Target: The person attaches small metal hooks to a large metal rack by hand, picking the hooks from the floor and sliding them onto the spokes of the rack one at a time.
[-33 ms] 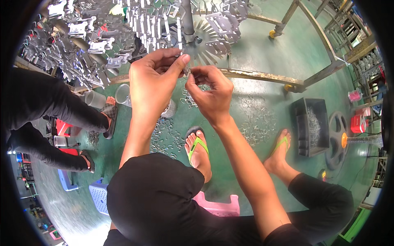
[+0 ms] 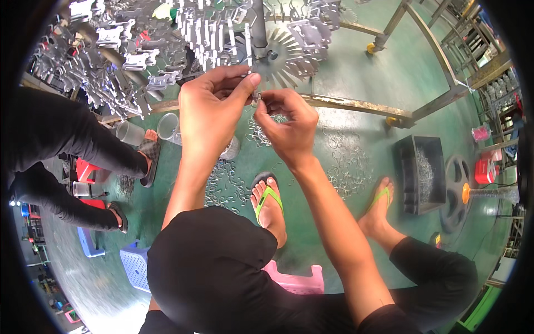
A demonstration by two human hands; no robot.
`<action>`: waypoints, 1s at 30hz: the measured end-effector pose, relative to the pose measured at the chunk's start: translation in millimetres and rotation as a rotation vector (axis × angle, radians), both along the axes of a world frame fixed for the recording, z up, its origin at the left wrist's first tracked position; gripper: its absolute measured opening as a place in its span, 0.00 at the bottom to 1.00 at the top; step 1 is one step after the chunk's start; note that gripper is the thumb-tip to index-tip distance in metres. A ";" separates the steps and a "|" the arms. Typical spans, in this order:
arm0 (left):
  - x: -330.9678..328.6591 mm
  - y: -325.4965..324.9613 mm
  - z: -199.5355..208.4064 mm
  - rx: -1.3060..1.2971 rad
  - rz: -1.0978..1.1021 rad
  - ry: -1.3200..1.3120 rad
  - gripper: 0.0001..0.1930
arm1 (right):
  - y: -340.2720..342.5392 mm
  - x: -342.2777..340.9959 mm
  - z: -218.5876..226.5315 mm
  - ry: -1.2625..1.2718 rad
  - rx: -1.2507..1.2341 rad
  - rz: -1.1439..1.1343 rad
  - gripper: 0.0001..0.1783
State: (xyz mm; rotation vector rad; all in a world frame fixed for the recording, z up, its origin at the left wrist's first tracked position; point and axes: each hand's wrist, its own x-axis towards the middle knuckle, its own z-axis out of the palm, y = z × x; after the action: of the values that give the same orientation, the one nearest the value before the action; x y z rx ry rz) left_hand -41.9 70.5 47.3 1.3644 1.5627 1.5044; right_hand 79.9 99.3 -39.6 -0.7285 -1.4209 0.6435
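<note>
My left hand (image 2: 214, 106) is raised in front of the hanging metal parts, its thumb and fingers closed in a pinch. Close beside it on the right, my right hand (image 2: 290, 123) pinches too. Between the fingertips of both hands shows a small metal piece (image 2: 256, 96), mostly covered by the fingers, so its exact kind is hidden. Just beyond the hands, many silvery metal parts (image 2: 211, 42) hang in rows on a rack. Behind the hands stands a grey upright post (image 2: 259, 28), with a round, slotted metal fan shape (image 2: 282, 58) next to it.
Loose wire hooks (image 2: 222, 186) lie on the green floor below my hands. A black crate (image 2: 405, 175) holding more hooks stands at the right, by a round base (image 2: 456, 192). A co-worker's legs (image 2: 83, 139) are at the left. A wheeled metal frame (image 2: 356, 104) crosses behind.
Both hands and the hanging parts sit very slightly further right in the picture. The pinch on the small metal piece looks the same.
</note>
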 end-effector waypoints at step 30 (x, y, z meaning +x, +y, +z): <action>2.0 -2.0 -101.7 0.272 0.051 0.014 0.05 | 6.2 6.5 72.7 -0.624 -0.243 0.022 0.15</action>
State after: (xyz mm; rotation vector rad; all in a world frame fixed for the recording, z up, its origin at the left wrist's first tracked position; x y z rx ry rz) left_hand -39.9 68.5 -54.4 1.4936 1.4503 1.7949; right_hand 86.4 105.5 33.1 -1.1751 -1.9394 0.6404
